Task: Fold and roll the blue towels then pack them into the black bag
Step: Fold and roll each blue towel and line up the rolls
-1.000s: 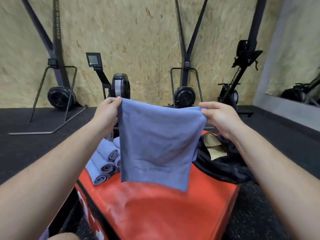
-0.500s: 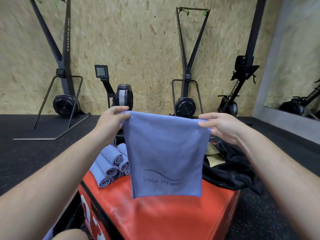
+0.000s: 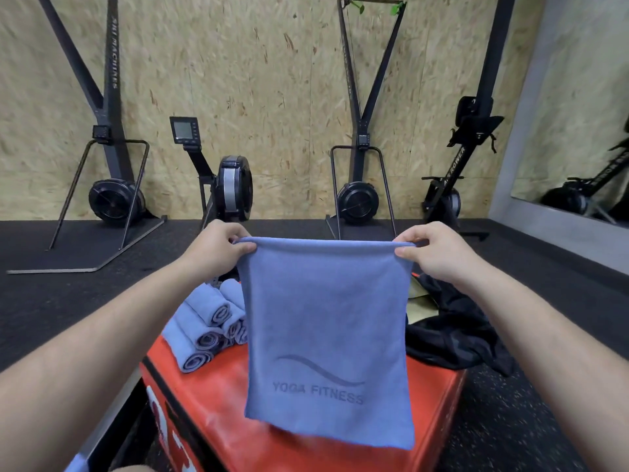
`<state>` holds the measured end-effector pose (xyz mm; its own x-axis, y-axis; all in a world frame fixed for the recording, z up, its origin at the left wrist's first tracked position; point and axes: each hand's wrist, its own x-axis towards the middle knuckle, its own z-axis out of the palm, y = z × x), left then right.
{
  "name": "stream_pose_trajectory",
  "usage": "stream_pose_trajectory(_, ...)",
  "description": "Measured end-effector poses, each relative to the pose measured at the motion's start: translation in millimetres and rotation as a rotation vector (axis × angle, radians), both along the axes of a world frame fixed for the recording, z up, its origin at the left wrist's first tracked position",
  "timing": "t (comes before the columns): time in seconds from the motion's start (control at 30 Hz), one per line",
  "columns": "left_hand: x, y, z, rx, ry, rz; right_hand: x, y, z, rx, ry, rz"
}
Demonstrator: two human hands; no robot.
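Left hand (image 3: 214, 247) and right hand (image 3: 439, 250) each pinched a top corner of the blue towel (image 3: 326, 328), which hung above the red box (image 3: 340, 451), rolled towels (image 3: 207, 321) far left, black bag (image 3: 452, 332) right.

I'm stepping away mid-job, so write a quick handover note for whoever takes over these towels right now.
Left hand: grip pinching the top left corner of the blue towel.
Right hand: grip pinching its top right corner. The towel hangs flat above the red padded box, logo facing the wearer.
Rolled towels: stacked on the box's far left.
Black bag: slumped on the box's right side; contents not visible.
Done: at least four towels rolled.
Left: fold and roll this towel, then pack all rolls into the bag.
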<state>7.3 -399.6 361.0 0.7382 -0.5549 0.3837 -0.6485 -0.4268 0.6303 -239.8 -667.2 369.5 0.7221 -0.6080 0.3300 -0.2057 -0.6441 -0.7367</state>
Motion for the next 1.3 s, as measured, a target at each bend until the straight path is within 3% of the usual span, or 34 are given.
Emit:
stream_pose_trajectory(0.23,32.1,-44.6,-24.8,-0.105,0.204,0.032,48.7,-31.2,-38.2,0.236,-0.094,-0.053)
stream_pose_trajectory(0.4,41.9,-54.8,-37.7,-0.208,0.234,-0.015,55.9,-46.4,-59.8,0.194,-0.152,-0.069)
stream_pose_trajectory(0.63,21.3,-34.8,-127.5,-0.079,0.228,0.004,30.8,-35.7,-149.8,0.127,0.062,-0.118)
stream_pose_trajectory(0.83,-23.9,-8.0,-249.3,0.041,0.364,0.013,-2.2,5.5,-272.3,0.143,0.294,-0.127)
stream_pose_trajectory(0.93,-40.6,0.4,-284.2,0.224,0.286,0.009,-11.0,20.0,-298.6,-0.018,0.377,-0.107)
stream_pose_trajectory(1.03,-48.8,-3.2,-291.2,0.439,-0.005,0.047,-14.0,26.3,-302.5,-0.204,0.553,-0.163)
stream_pose_trajectory(1.1,-50.2,-12.6,-291.2,0.483,-0.12,0.073,-9.0,29.4,-301.3,-0.336,0.599,-0.225)
stream_pose_trajectory(1.2,-51.9,-35.2,-291.1,0.412,-0.138,-0.01,9.8,36.0,-299.3,-0.423,0.516,-0.154)
stream_pose_trajectory(1.3,-50.1,-59.8,-295.8,0.494,-0.059,-0.136,26.2,44.0,-305.1,-0.353,0.619,0.011)
